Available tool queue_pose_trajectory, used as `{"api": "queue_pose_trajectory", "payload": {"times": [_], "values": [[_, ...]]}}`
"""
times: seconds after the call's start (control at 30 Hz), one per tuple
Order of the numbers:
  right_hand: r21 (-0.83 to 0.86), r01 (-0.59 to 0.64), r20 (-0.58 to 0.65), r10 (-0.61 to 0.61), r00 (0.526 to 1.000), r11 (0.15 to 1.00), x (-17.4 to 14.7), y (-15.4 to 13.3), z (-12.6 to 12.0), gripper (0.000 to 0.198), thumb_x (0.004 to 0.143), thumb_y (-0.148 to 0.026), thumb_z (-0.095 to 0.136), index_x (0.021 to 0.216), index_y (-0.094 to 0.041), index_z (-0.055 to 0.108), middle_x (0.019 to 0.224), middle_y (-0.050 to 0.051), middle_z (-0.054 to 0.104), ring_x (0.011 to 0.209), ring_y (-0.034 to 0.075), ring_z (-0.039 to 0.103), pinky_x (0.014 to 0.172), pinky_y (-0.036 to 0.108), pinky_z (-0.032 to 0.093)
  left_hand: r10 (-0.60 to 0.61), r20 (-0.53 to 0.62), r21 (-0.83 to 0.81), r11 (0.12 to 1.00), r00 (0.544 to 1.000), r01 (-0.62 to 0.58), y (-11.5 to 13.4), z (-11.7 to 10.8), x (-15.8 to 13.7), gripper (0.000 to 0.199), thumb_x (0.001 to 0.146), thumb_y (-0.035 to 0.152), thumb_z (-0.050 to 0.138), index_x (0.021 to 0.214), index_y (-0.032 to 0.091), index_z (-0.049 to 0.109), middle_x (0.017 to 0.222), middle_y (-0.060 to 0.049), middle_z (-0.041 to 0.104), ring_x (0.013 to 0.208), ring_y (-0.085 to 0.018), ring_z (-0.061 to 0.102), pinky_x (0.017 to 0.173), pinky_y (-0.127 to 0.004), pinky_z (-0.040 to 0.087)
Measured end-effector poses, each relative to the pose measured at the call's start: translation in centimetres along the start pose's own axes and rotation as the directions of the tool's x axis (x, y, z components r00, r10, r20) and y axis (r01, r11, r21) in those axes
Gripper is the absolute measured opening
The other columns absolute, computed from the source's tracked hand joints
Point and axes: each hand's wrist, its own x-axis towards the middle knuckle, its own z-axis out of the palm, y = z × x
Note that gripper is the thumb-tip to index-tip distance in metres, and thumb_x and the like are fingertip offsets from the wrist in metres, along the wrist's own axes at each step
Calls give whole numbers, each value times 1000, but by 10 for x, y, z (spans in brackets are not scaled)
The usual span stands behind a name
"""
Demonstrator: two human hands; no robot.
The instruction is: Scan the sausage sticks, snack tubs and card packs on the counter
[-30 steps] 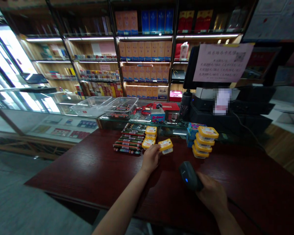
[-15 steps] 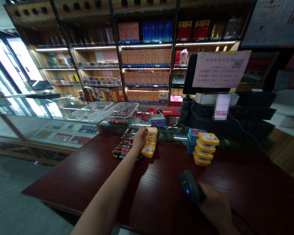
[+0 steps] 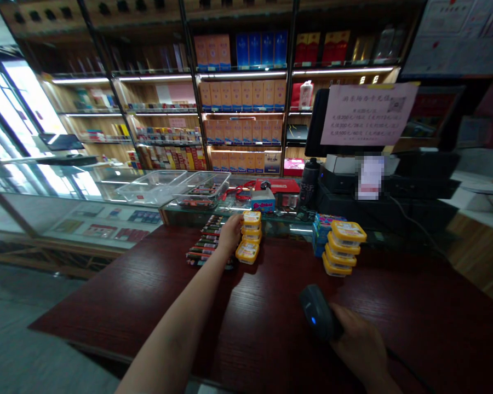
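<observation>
On the dark counter [image 3: 127,306], the left hand [image 3: 230,232], which held a yellow-lidded tub apart a second ago, touches the top tub [image 3: 252,216] of the left stack [image 3: 252,235]; that piece has apparently joined it. Whether those fingers pinch, one cannot tell. The right hand [image 3: 359,340] grasps a scanner [image 3: 317,312].

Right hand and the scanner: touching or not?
Touching. The head view shows the right hand closed around the handle end of the dark scanner.
</observation>
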Motion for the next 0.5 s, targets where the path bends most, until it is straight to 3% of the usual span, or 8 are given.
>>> {"api": "queue_pose_trajectory", "payload": {"times": [0.13,0.23,0.3,0.4,0.43,0.5], "values": [[-19,3,16,-3,1000,1000,0,1,0,33,71,-12,50,102,-22,58,94,6,72,83,21,67,72,29,49,57,9,56,997,998,-58,8,-6,-7,38,78,7,47,114,19,55,121,-9,58,111,-21,54,96,-37,44],[-16,15,20,-15,1000,1000,0,2,-1,33,71,-12,50,102,-22,58,95,5,72,83,20,67,74,28,49,120,28,159,980,992,-123,16,-17,-24,29,84,16,49,111,18,57,115,-10,60,107,-22,54,94,-39,44],[-6,18,25,-18,1000,1000,-1,2,-1,32,72,-13,51,102,-22,58,95,5,72,83,19,67,73,28,48,205,160,202,951,966,-235,20,-25,-41,23,87,24,49,107,19,60,106,-9,62,100,-21,55,90,-36,45],[12,14,22,-15,1000,1000,-2,3,-1,30,74,-14,52,102,-22,59,94,5,72,81,19,67,72,28,48,305,404,232,878,862,-419,23,-35,-66,18,87,31,52,97,20,63,95,-7,62,92,-20,55,84,-33,45],[18,11,14,-12,1000,1000,-2,3,-1,30,74,-15,52,102,-22,59,95,5,72,81,20,67,72,29,48,307,446,256,856,841,-449,24,-36,-73,17,87,31,52,94,21,63,92,-7,62,90,-20,54,81,-33,44],[26,7,-2,-7,1000,1000,-2,2,-1,29,75,-16,51,102,-21,59,96,6,71,83,20,67,73,30,48,286,462,323,827,839,-460,25,-37,-81,15,87,29,52,91,20,63,88,-6,61,87,-20,53,77,-32,43]]}}
